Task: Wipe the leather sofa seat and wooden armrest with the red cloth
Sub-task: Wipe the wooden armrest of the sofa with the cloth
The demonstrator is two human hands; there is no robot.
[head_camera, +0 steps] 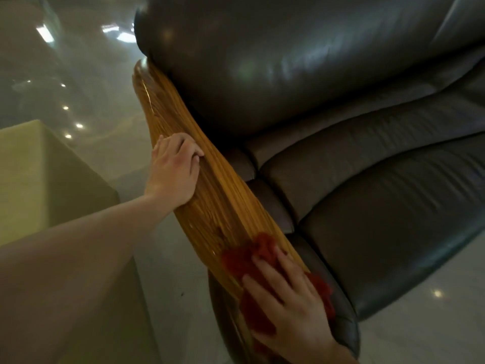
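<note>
Right hand: your right hand (286,306) lies flat, fingers spread wide, pressing the red cloth (252,256) onto the near end of the wooden armrest (210,185); the open palm spreads the pressure over more cloth.
Left hand: your left hand (174,169) holds nothing; its fingers curl over the armrest's outer edge farther up, likely to brace you as you lean in.
Cloth: bunched under the right palm, part of it spilling toward the leather side of the armrest.
Armrest: its glossy grain runs lengthwise, so strokes along it suit the surface; the stretch between your hands looks like the next to cover.
Seat: the leather sofa seat (393,219) lies just beside the armrest, well apart from the cloth.
Floor: the shiny floor (91,101) shows lamp reflections.
</note>
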